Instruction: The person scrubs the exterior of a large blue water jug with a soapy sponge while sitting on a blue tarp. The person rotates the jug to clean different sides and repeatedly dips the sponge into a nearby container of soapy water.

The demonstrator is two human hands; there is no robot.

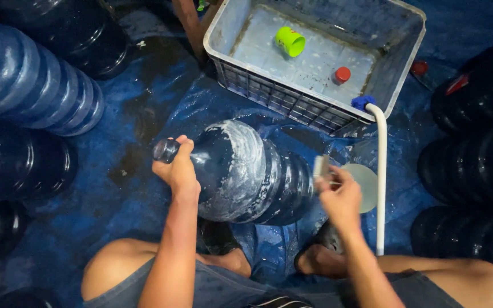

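Right now your left hand (pixel 178 168) grips the neck of the soapy dark-blue plastic water jug (pixel 246 171) lying sideways. Your right hand (pixel 340 197) is closed on a small grey scrub pad (pixel 320 167) at its base.

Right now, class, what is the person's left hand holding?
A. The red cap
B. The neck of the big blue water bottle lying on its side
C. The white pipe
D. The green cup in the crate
B: the left hand wraps the neck of the soapy water bottle, which lies on its side on the blue tarp.
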